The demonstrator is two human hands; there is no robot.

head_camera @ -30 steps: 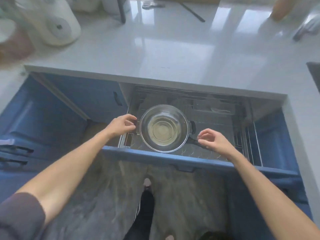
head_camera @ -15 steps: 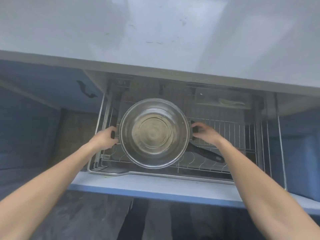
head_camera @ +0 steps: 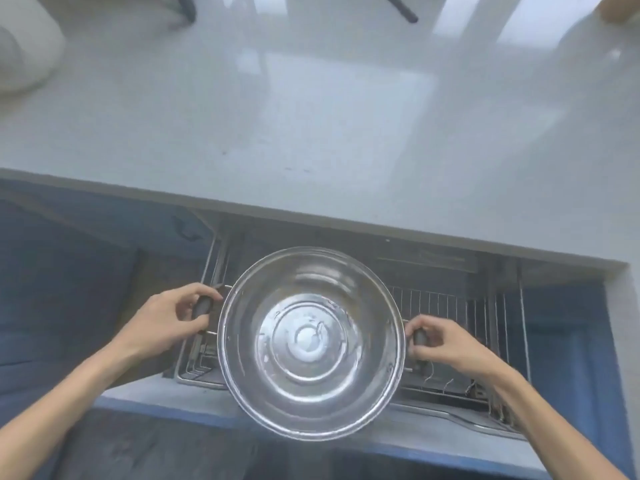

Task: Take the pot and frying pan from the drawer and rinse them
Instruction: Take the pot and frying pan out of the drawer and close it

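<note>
A shiny steel pot (head_camera: 311, 344) with two dark side handles hangs above the open blue drawer (head_camera: 221, 415), close to the camera. My left hand (head_camera: 173, 320) grips its left handle. Gripping the right handle is my right hand (head_camera: 443, 344). The pot is empty and level, and it covers most of the wire rack (head_camera: 446, 306) inside the drawer. No frying pan shows; the pot hides the spot below it.
A pale glossy countertop (head_camera: 311, 116) runs across the upper half, its edge just beyond the drawer. A white appliance (head_camera: 24, 46) stands at the far left and a dark utensil (head_camera: 401, 8) lies at the top. Blue cabinet fronts (head_camera: 62, 289) flank the drawer.
Both hands closed on the pot's handles and lifted it up out of the rack toward the camera. The frying pan handle seen under it before is now hidden.
</note>
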